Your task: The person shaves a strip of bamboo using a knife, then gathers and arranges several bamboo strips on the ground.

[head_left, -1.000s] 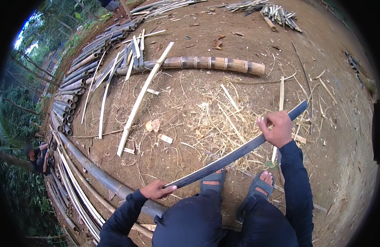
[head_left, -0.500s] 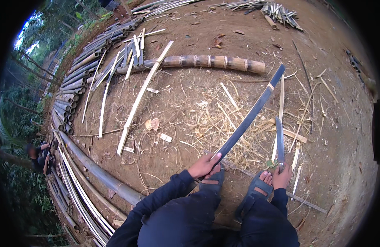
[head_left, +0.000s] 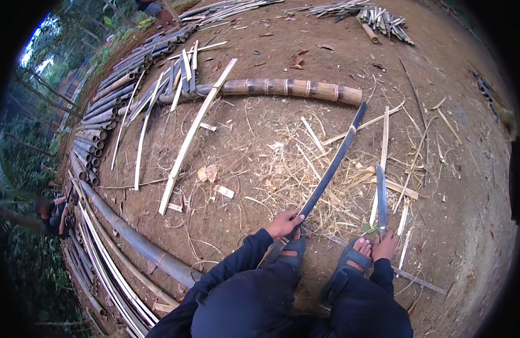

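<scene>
My left hand (head_left: 283,224) is wrapped round a long bamboo strip (head_left: 334,163), dark skin side up, with a pale ring at a node near its far end. The strip slants away to the right, and its near end runs back beside my left sandal (head_left: 294,252). My right hand (head_left: 385,245), low beside my right sandal (head_left: 350,265), is closed on a long-bladed machete (head_left: 381,194). The blade points away from me, just above the ground. Most of its handle is hidden by my fingers.
Thin bamboo shavings (head_left: 322,191) litter the ground ahead. Beyond lies a thick bamboo pole (head_left: 294,88), with a pale split strip (head_left: 198,135) crossing it. Dark bamboo poles (head_left: 110,107) are stacked at left. Another pole (head_left: 136,236) lies near left. A person (head_left: 52,217) is at the far left.
The bamboo strip's far end has swung left and down toward the ground. My left hand has shifted slightly, still gripping it. My right hand and the machete have dropped a little.
</scene>
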### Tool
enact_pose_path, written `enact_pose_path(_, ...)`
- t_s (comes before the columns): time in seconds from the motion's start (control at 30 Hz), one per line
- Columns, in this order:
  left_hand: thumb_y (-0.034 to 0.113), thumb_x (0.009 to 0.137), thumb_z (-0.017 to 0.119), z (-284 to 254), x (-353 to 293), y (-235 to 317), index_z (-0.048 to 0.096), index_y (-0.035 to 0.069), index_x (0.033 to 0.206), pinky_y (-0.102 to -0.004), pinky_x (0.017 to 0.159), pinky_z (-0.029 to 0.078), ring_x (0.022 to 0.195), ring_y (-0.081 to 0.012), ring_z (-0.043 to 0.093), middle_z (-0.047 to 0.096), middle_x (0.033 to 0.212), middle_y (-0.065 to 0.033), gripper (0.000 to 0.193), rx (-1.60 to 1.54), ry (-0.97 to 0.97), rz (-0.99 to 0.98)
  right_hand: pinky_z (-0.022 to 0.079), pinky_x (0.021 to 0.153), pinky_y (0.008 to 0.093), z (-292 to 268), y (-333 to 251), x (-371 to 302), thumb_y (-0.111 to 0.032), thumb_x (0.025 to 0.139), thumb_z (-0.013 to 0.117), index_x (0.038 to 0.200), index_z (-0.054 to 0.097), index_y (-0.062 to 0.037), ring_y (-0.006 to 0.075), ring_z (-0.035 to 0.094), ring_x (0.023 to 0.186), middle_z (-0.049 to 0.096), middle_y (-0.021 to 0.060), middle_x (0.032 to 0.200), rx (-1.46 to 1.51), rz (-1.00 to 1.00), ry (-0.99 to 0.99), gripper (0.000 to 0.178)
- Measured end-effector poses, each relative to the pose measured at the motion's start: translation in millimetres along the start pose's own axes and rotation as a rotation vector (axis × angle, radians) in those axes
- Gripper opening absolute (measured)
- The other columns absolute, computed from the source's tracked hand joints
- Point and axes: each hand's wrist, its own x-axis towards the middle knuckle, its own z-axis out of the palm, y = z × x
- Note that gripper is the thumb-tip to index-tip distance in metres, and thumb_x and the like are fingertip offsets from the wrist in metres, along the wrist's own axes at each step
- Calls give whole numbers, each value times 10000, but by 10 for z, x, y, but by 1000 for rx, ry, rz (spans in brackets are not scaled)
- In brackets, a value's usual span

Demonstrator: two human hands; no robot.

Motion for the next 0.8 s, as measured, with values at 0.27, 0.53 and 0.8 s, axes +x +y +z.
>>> enact_pose_path(0.27, 534, 916, 599, -7, -581, -247, 624, -50, 1079, -471, 821, 502, 946, -408, 627, 618, 1048, -270, 607, 528, 453, -74, 398, 985, 502, 31, -9, -34, -235, 873, 684, 1297, 495, -37, 393, 485, 1170, 467, 199, 1237, 34, -22, 56, 505)
enact_pose_path(0.53, 629, 838, 644, -45, -855, -521, 623, -16, 1004, -464, 718, 513, 804, -401, 672, 673, 841, -250, 666, 377, 294, -248, 318, 1103, 501, -210, -274, -661, -304, 918, 596, 1414, 446, -14, 432, 375, 1347, 369, 239, 1474, 249, -529, -27, 594)
enact_pose_path(0.8, 530, 830, 718, 33, -902, -299, 618, -10, 923, -408, 614, 480, 656, -297, 629, 629, 721, -191, 557, 192, 352, -104, 410, 1021, 466, -381, 91, -908, -234, 860, 689, 1325, 510, 15, 395, 505, 1207, 517, 208, 1315, 246, -713, -151, 557)
